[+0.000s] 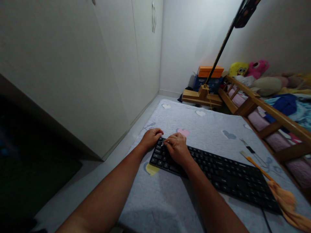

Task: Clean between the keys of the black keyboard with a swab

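A black keyboard point(228, 174) lies slantwise on a grey cloth point(155, 200) printed with hearts. My left hand point(151, 137) is closed at the keyboard's far left corner, fingers curled against its edge. Over the left-end keys, my right hand point(177, 147) pinches a small whitish thing point(163, 144), too small to name, low against the keys. That hand and forearm hide part of the key rows.
Right of the keyboard lie a brush point(252, 163) with an orange handle, a wire tool point(250, 149) with a black grip, and an orange cloth point(284, 197). A wooden bed rail point(274, 111) borders the right; a pale cabinet point(116, 64) rises left.
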`<state>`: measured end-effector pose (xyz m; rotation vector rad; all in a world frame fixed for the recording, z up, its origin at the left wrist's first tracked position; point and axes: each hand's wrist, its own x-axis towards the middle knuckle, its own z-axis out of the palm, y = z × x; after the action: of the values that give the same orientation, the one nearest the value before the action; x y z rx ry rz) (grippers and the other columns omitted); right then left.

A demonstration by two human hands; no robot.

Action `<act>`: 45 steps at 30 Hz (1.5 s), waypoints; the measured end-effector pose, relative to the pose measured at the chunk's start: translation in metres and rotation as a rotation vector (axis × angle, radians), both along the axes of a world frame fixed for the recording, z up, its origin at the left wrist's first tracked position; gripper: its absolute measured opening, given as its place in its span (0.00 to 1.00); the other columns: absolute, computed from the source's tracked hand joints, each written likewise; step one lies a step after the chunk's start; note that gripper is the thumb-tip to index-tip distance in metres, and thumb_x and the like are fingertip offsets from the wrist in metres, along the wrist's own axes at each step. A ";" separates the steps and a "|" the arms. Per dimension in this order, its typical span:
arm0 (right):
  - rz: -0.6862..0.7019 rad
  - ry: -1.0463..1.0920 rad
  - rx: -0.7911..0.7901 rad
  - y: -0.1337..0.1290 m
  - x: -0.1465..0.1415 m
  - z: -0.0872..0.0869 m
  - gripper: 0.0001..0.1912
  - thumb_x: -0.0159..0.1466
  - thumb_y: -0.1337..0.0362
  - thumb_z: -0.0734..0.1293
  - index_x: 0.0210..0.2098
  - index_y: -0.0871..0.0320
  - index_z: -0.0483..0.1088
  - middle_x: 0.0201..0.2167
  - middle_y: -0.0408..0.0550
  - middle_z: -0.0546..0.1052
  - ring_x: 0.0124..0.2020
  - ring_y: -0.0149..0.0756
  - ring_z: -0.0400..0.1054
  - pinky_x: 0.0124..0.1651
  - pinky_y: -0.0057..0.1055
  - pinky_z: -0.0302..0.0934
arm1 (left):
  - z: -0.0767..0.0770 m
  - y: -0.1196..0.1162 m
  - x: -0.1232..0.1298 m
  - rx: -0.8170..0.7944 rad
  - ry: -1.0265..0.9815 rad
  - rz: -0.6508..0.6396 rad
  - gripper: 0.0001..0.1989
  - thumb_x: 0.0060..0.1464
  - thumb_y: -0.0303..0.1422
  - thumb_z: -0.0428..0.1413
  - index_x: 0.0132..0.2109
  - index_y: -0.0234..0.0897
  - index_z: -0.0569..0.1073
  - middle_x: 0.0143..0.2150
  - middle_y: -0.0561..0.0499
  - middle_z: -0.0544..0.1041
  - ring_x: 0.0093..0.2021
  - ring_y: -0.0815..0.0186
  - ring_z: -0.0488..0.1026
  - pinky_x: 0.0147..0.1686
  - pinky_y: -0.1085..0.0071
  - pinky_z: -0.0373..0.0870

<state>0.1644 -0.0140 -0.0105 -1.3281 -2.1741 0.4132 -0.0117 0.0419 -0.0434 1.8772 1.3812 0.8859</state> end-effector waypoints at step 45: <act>0.020 0.007 0.059 -0.002 -0.011 -0.004 0.09 0.66 0.67 0.66 0.35 0.52 0.78 0.38 0.45 0.81 0.47 0.42 0.64 0.57 0.46 0.46 | -0.005 0.001 -0.001 0.035 0.010 0.002 0.12 0.55 0.32 0.50 0.37 0.35 0.79 0.36 0.48 0.81 0.40 0.62 0.76 0.43 0.68 0.70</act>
<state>0.1538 -0.0164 -0.0144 -1.2721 -2.1786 0.3584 -0.0123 0.0433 -0.0480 1.9094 1.3816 0.9082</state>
